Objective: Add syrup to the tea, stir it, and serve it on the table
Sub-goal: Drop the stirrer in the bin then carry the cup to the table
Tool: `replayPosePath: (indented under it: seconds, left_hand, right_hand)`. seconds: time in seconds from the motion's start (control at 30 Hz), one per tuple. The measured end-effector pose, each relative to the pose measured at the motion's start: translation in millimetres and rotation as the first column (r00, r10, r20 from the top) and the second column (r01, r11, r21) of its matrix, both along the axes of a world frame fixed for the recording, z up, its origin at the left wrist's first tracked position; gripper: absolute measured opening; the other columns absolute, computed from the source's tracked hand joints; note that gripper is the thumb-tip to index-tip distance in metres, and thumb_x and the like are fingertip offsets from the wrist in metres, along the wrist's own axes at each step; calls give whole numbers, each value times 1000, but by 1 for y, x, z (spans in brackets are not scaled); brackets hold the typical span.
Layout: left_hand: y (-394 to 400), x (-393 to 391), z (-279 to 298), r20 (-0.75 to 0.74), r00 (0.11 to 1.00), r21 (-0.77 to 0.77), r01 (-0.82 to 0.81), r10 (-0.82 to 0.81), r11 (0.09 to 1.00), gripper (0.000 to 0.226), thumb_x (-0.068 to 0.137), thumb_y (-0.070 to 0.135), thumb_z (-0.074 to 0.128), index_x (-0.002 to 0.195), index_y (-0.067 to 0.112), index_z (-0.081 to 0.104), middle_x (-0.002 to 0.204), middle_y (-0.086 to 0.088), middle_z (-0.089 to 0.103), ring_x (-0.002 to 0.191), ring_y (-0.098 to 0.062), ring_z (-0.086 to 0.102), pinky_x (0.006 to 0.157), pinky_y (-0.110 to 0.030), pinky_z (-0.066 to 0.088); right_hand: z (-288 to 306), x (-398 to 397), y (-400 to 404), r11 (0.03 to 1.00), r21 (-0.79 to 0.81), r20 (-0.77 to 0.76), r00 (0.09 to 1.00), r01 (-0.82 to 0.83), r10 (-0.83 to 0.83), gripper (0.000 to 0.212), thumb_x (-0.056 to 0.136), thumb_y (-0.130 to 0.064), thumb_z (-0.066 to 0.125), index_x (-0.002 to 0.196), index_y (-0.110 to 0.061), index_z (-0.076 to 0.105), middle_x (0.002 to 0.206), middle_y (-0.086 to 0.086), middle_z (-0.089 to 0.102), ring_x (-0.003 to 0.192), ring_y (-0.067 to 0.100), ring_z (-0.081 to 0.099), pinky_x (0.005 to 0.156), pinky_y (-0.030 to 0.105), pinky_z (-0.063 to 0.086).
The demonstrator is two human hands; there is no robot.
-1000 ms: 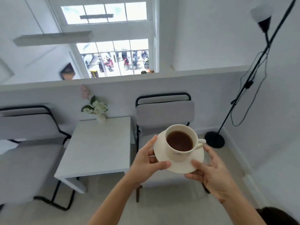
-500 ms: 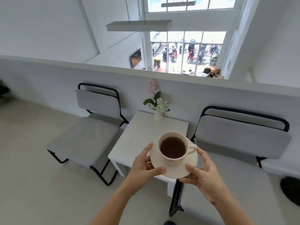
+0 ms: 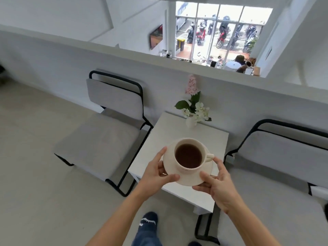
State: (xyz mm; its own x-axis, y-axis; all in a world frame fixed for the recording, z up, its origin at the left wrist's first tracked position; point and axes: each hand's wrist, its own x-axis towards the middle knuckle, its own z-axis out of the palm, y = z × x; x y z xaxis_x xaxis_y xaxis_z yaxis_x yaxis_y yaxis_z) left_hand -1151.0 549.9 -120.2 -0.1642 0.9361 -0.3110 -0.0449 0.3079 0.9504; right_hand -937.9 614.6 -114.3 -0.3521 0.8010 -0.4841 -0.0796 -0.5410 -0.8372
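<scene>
On the far left, a grey chair (image 3: 104,134) with a black frame stands on the pale floor, its seat just beside the left edge of the white desk (image 3: 209,139). Near the bottom of the view, a foot in a dark blue sock (image 3: 148,221) is on the floor in front of the desk. The left hand (image 3: 156,176) grasps the left rim of the saucer (image 3: 190,179), with the thumb on top and the fingers under it. A cream cup (image 3: 189,158) filled with dark tea (image 3: 188,155) sits on the saucer, and its handle points to the right. Both are held in the air above the near part of the desk. At the far edge of the desk, a small white vase with pink and white flowers (image 3: 194,108) stands against the low white wall. The right hand (image 3: 215,183) grips the right rim of the saucer in the same way. On the right, a second grey chair (image 3: 284,160) stands close to the desk.
</scene>
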Motion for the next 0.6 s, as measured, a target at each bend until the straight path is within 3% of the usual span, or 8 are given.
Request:
replayPosePath:
  seconds: [0.1, 0.37, 0.47, 0.6]
  left_hand:
    - [27, -38, -19, -27, 995, -26, 98, -98, 995, 110, 69, 13, 87, 158, 23, 22, 117, -22, 70, 111, -35, 68, 99, -57, 53]
    - [93, -100, -85, -91, 942, -96, 315, -323, 944, 110, 74, 8, 88, 160, 24, 20, 113, -10, 72, 107, -27, 70, 93, -49, 59]
    - [110, -105, -126, -88, 928, -115, 351, -361, 929, 112, 73, 11, 90, 159, 27, 21, 109, -8, 73, 103, -25, 71, 91, -47, 60]
    - [135, -107, -200, -68, 922, -144, 370, -382, 918, 111, 72, 15, 91, 158, 31, 23, 100, 8, 75, 98, -17, 73, 88, -39, 61]
  right_hand:
    - [-24, -34, 9, 995, -21, 24, 995, 93, -92, 65, 96, 6, 58, 145, -33, 40, 84, 24, 77, 66, 36, 76, 58, 40, 66]
    - [-88, -86, 38, 971, -67, 96, 970, 230, -223, 67, 96, 3, 61, 146, -35, 38, 100, 26, 74, 76, 34, 77, 63, 41, 65]
    - [-126, -91, 50, 963, -89, 114, 963, 255, -245, 68, 94, 0, 64, 145, -38, 39, 98, 23, 76, 80, 34, 78, 64, 41, 65]
    - [-196, -93, 72, 957, -108, 121, 959, 269, -256, 68, 91, -5, 68, 142, -41, 41, 92, 15, 81, 83, 35, 78, 63, 40, 65]
